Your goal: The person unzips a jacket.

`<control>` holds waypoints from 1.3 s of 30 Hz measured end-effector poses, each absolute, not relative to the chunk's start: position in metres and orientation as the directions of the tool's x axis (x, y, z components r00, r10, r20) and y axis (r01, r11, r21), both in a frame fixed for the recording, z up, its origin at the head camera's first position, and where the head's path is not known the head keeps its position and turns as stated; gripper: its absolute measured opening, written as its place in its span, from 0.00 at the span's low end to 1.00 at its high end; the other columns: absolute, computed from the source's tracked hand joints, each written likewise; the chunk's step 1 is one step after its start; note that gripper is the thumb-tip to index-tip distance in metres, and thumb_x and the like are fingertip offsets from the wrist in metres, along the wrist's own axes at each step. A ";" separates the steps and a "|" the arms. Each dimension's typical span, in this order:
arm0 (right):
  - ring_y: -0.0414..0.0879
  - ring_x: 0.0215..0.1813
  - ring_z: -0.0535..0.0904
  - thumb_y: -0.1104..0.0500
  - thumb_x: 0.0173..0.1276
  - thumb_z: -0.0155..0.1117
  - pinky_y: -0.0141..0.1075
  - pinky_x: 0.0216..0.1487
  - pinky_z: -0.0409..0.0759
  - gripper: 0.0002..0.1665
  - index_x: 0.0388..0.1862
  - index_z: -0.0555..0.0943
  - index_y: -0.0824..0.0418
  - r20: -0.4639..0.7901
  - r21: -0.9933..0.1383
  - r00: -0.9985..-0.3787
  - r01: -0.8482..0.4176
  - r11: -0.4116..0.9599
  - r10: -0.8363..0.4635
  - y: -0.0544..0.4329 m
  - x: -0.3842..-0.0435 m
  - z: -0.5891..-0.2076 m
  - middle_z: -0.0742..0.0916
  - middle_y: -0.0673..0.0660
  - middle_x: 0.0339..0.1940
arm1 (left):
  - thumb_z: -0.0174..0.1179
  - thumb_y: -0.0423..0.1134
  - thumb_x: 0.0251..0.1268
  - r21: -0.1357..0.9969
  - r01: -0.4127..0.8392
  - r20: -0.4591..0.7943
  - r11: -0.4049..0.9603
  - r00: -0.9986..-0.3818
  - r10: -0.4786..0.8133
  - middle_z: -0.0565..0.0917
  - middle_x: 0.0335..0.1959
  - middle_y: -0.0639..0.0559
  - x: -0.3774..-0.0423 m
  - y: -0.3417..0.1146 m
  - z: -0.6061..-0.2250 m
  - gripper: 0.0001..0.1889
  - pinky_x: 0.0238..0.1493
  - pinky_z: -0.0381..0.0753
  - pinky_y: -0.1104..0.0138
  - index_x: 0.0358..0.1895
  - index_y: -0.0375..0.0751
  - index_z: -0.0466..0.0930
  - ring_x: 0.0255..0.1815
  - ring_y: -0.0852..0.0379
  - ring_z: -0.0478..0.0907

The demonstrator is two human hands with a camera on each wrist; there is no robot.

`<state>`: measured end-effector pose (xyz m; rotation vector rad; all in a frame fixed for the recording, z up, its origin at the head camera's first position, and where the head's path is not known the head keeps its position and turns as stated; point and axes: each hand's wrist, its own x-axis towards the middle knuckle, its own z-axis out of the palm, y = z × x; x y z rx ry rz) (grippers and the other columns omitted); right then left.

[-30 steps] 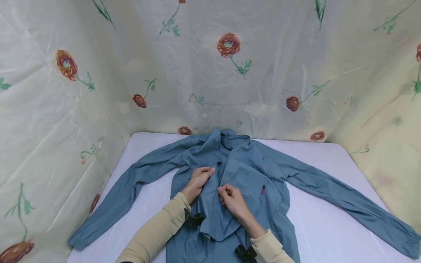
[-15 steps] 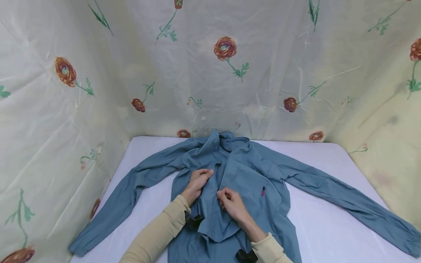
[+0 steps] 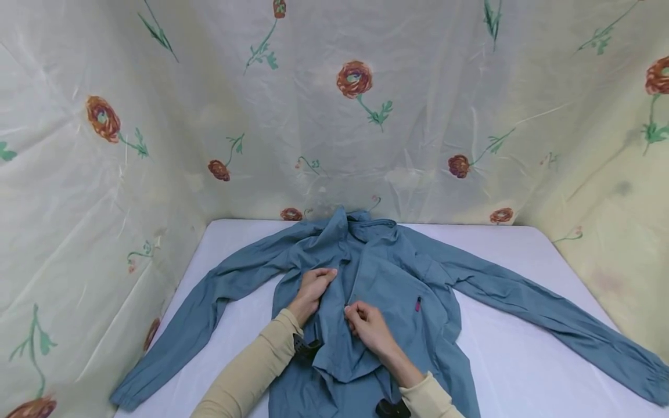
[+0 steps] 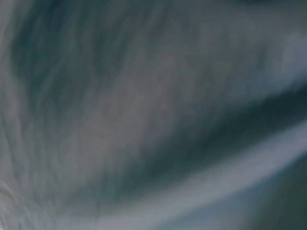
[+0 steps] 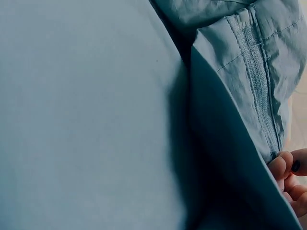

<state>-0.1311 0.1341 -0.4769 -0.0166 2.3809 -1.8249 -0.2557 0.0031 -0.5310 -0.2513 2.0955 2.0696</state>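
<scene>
A blue-grey zip jacket (image 3: 392, 278) lies spread out with both sleeves stretched sideways and its front partly open. My left hand (image 3: 312, 292) pinches the left front edge at mid-chest. Lower and to the right, my right hand (image 3: 370, 327) has thumb and forefinger pinched at the front opening; what lies between those fingertips is too small to make out. In the right wrist view, zip teeth (image 5: 259, 76) run down to pinching fingers (image 5: 283, 165) at the right edge. Blurred cloth (image 4: 144, 105) fills the left wrist view.
The jacket rests on a white table (image 3: 522, 342). Flower-printed sheeting (image 3: 407, 168) hangs behind and along both sides. A small pink-tabbed chest pocket zip (image 3: 418, 304) is on the jacket's right front. Dark wrist cameras hang under both wrists.
My right hand has come slightly down along the front opening, toward me. The left hand keeps its hold in nearly the same place. The head view has tilted up slightly.
</scene>
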 end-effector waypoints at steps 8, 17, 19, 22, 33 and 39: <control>0.40 0.19 0.65 0.54 0.74 0.52 0.32 0.23 0.68 0.18 0.29 0.74 0.67 -0.111 -0.961 -0.991 0.086 0.265 -0.081 0.139 -0.141 -0.505 0.73 0.53 0.17 | 0.59 0.41 0.65 0.968 -0.252 -0.252 0.010 -0.968 0.017 0.81 0.50 0.41 -0.255 0.004 -0.531 0.15 0.53 0.75 0.60 0.49 0.33 0.81 0.49 0.48 0.77; 0.40 0.20 0.66 0.57 0.75 0.51 0.32 0.24 0.69 0.18 0.32 0.75 0.71 -0.145 -0.959 -0.984 0.114 0.258 -0.103 0.137 -0.131 -0.497 0.74 0.55 0.17 | 0.60 0.39 0.65 0.969 -0.246 -0.246 0.006 -0.969 -0.012 0.81 0.48 0.41 -0.254 0.003 -0.534 0.14 0.53 0.74 0.59 0.47 0.33 0.81 0.49 0.48 0.76; 0.41 0.20 0.65 0.58 0.75 0.50 0.31 0.24 0.68 0.18 0.32 0.75 0.72 -0.143 -0.961 -0.984 0.111 0.252 -0.109 0.137 -0.128 -0.490 0.73 0.56 0.17 | 0.60 0.39 0.65 0.970 -0.242 -0.241 0.009 -0.970 -0.017 0.81 0.48 0.41 -0.254 0.003 -0.534 0.14 0.54 0.74 0.59 0.47 0.33 0.81 0.50 0.47 0.77; 0.41 0.20 0.65 0.60 0.75 0.50 0.31 0.25 0.68 0.17 0.32 0.74 0.74 -0.136 -0.962 -0.984 0.104 0.251 -0.114 0.135 -0.122 -0.478 0.73 0.56 0.17 | 0.60 0.40 0.65 0.970 -0.241 -0.241 0.007 -0.970 -0.021 0.81 0.48 0.41 -0.255 0.003 -0.534 0.14 0.55 0.74 0.58 0.48 0.33 0.81 0.51 0.46 0.76; 0.42 0.20 0.65 0.59 0.75 0.50 0.33 0.26 0.69 0.17 0.31 0.74 0.72 -0.141 -0.966 -0.985 0.113 0.234 -0.104 0.140 -0.124 -0.478 0.73 0.57 0.17 | 0.60 0.40 0.66 0.970 -0.243 -0.243 0.000 -0.969 -0.037 0.82 0.47 0.43 -0.257 0.005 -0.530 0.13 0.55 0.74 0.60 0.47 0.36 0.82 0.49 0.48 0.77; 0.41 0.19 0.67 0.59 0.73 0.53 0.31 0.24 0.69 0.16 0.29 0.75 0.70 -0.079 -0.977 -0.995 0.066 0.204 -0.054 0.144 -0.133 -0.480 0.74 0.55 0.16 | 0.56 0.63 0.61 0.952 -0.285 -0.302 0.114 -0.936 0.179 0.74 0.24 0.56 -0.246 -0.008 -0.521 0.23 0.38 0.72 0.68 0.25 0.46 0.76 0.29 0.60 0.71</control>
